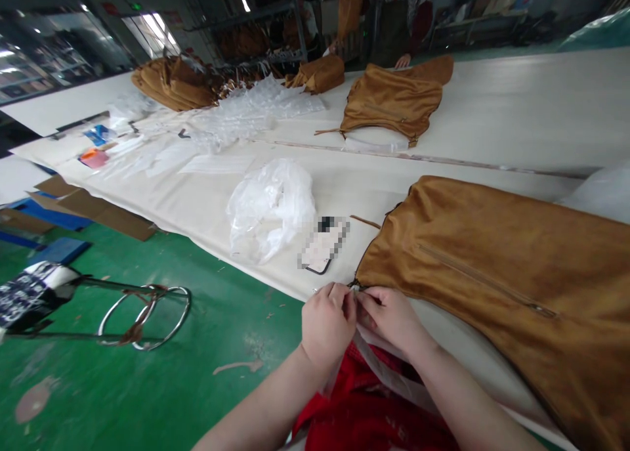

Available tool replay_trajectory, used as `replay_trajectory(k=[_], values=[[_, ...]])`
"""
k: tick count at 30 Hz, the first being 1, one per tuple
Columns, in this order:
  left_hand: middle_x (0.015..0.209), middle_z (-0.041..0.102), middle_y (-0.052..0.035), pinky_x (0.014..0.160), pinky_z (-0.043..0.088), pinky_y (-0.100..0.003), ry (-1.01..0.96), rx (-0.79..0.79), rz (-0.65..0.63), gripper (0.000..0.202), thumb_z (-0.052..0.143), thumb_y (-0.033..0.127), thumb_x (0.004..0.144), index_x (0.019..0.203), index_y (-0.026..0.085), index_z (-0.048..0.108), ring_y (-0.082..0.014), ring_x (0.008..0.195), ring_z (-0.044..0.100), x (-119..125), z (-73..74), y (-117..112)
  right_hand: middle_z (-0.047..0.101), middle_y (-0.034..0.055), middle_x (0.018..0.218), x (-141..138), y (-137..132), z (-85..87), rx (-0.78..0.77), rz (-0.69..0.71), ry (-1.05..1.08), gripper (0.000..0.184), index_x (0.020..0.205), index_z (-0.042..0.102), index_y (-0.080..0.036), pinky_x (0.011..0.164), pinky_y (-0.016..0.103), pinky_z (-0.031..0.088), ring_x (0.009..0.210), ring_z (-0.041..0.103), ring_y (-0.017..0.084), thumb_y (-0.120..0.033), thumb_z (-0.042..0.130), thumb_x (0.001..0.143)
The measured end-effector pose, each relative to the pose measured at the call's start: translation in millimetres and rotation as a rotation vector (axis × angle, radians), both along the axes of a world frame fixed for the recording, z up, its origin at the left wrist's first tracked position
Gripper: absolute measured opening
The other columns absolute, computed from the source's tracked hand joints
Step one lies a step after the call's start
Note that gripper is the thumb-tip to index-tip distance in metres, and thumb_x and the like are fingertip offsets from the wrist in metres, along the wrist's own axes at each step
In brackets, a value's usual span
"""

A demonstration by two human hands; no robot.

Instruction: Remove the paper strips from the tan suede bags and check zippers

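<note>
One white work table (354, 192) is extended ahead of the hands. One near brown bag (472, 241) is laid flat on it, to the right of the hands; one far brown bag (394, 100) is located well beyond them, beside one co-worker's hand (402, 60). One stool (39, 290) is positioned on the floor, well to the left. One crumpled clear plastic bag (273, 208) is placed ahead and left of the hands, with one phone (325, 241) nearer, just ahead of the left hand (329, 320). The near bag's corner is located at the fingertips. There, one pale strip (381, 365) is pinched by the left hand and right hand (394, 313) and is hung below them; the exact grip is obscured by the fingers.
</note>
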State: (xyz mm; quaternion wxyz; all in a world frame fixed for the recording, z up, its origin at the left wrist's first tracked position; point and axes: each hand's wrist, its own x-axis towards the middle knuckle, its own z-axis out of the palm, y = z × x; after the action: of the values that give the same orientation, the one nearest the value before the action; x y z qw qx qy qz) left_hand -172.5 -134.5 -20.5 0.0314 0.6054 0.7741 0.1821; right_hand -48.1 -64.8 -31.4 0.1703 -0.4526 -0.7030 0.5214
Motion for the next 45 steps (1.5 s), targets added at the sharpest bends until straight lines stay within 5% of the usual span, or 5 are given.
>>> replay_trajectory(k=[15, 22, 29, 37, 45], values=[[0.095, 0.064, -0.0085, 0.067, 0.052, -0.033, 0.280, -0.113, -0.278, 0.030, 0.054, 0.011, 0.087, 0.117, 0.012, 0.057, -0.0225, 0.083, 0.062, 11.6, -3.4, -16.1, 0.054, -0.0012, 0.052, 0.0, 1.8, -16.9, -0.038, -0.058, 0.070, 0.044, 0.056, 0.057, -0.020, 0.051, 0.025, 0.034, 0.052, 0.048, 0.015, -0.048, 0.047, 0.088], [0.078, 0.068, -0.0052, 0.064, 0.048, -0.029, -0.225, -0.161, -0.077, 0.026, 0.037, 0.021, 0.097, 0.085, 0.019, 0.060, -0.0193, 0.071, 0.065, -0.1, 23.6, -5.0, 0.043, -0.0047, 0.047, 5.7, -4.1, -14.1, -0.109, -0.110, 0.237, 0.045, 0.056, 0.051, -0.020, 0.048, 0.024, 0.030, 0.047, 0.040, 0.012, -0.053, 0.049, 0.088], [0.059, 0.059, -0.0014, 0.055, 0.045, -0.024, -0.967, -0.308, -0.154, 0.040, 0.028, 0.035, 0.099, 0.069, 0.019, 0.051, -0.0137, 0.055, 0.056, 7.5, 18.1, -1.9, 0.038, -0.0061, 0.046, 13.6, -9.4, -16.5, -0.223, -0.149, 0.374, 0.043, 0.058, 0.046, -0.022, 0.045, 0.025, 0.028, 0.044, 0.038, 0.012, -0.055, 0.053, 0.086], [0.065, 0.052, 0.0004, 0.057, 0.037, -0.023, -0.561, -0.227, -0.248, 0.024, 0.037, 0.025, 0.091, 0.073, 0.018, 0.051, -0.0129, 0.061, 0.045, -6.2, 4.6, -3.5, 0.046, -0.0031, 0.052, 9.8, -9.9, -20.4, 0.028, -0.088, 0.248, 0.043, 0.059, 0.052, -0.020, 0.051, 0.025, 0.032, 0.052, 0.042, 0.013, -0.048, 0.048, 0.091], [0.086, 0.073, 0.0016, 0.078, 0.051, -0.028, -0.466, -0.197, -0.290, 0.030, 0.043, 0.042, 0.087, 0.090, 0.025, 0.068, -0.0210, 0.083, 0.065, -31.6, -2.2, 4.7, 0.069, 0.0023, 0.081, 85.7, -26.5, 38.0, 0.234, -0.190, 0.203, 0.019, 0.094, 0.070, -0.021, 0.062, 0.023, 0.046, 0.070, 0.061, 0.015, -0.031, 0.055, 0.089]])
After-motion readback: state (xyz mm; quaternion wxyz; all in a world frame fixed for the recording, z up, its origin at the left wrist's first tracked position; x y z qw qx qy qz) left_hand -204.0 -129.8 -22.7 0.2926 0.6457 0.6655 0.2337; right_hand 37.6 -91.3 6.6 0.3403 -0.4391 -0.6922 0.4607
